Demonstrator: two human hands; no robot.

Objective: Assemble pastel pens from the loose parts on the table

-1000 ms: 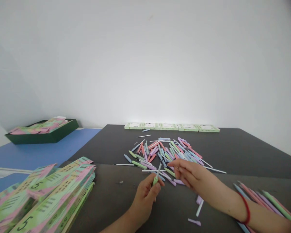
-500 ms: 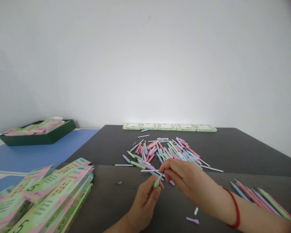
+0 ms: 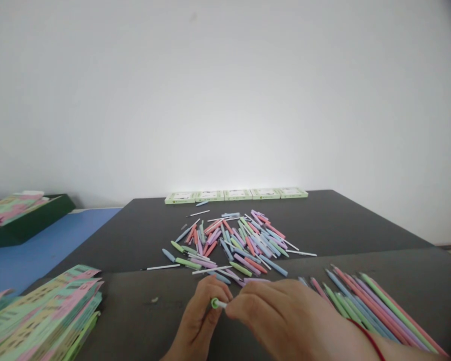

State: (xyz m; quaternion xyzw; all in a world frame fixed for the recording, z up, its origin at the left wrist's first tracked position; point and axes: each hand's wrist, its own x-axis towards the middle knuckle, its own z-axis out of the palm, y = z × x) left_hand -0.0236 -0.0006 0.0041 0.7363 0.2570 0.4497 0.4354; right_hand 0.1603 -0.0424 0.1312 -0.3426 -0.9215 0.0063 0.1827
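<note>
Barrel (image 3: 214, 303), green, is sitting in the closed grip of the left hand (image 3: 196, 316), over the table (image 3: 135, 311); the grip of the right hand (image 3: 285, 313) is pinching a white refill (image 3: 221, 304) at the barrel's mouth. Loose pen parts (image 3: 262, 246) are lying scattered beyond.

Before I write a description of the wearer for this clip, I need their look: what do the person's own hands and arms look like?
The left hand and right hand are both bare, with no gloves. A thin red band is worn at the right wrist; none shows on the visible part of the left. No sleeves are in view.
</note>
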